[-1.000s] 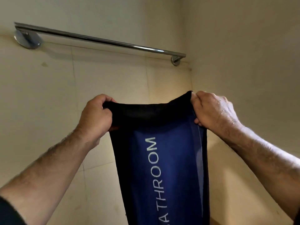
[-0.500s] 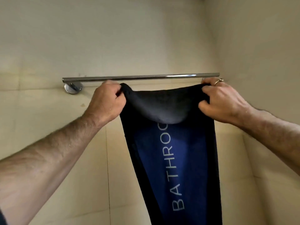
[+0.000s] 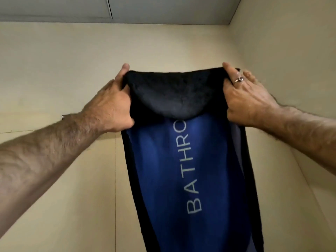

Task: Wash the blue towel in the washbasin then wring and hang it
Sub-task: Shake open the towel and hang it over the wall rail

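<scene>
The blue towel (image 3: 183, 160), dark-edged with pale letters running down it, hangs lengthwise in front of the tiled wall. Its top end folds over toward me as a dark flap. My left hand (image 3: 112, 108) grips the towel's upper left corner, fingers curled round the edge. My right hand (image 3: 243, 95), wearing a ring, grips the upper right corner in the same way. Both hands are raised high, near the room's corner. The towel rail is hidden behind my arms and the towel, apart from a small metal bit by my left wrist.
Beige tiled walls (image 3: 54, 70) meet in a corner at the right (image 3: 234, 51). A grey ceiling (image 3: 163, 10) runs along the top. The washbasin is out of view.
Both hands have lifted the towel's top edge higher, past the rail's level. The rail, plainly visible before, is now covered by my arms and the towel. The view has tilted upward to the ceiling.
</scene>
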